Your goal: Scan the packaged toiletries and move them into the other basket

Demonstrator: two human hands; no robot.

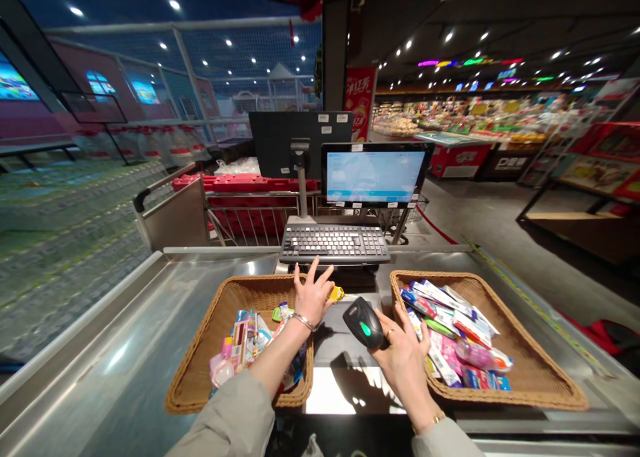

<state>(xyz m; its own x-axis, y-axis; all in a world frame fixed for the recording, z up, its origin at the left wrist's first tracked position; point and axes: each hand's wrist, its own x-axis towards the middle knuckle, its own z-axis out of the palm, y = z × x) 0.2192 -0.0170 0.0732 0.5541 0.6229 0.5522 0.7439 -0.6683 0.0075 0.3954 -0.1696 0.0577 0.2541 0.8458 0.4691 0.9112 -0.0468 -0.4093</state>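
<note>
My right hand (404, 358) grips a black handheld barcode scanner (364, 321) with a green trigger, held over the dark counter between two wicker baskets. My left hand (313, 295) is raised above the right rim of the left basket (193, 383); its fingers are spread, and a small yellow packaged item (336, 293) shows at its thumb side. I cannot tell whether the hand holds that item. The left basket holds several small colourful packets (245, 343). The right basket (537, 370) holds several packets (453, 337) too, just right of my right hand.
A black keyboard (335, 243) sits beyond my hands, with a lit screen (373, 175) and a second monitor's back (300, 140) above it. The steel checkout counter (115, 357) spreads left. Red shopping baskets and a metal rail stand behind; store aisles lie at right.
</note>
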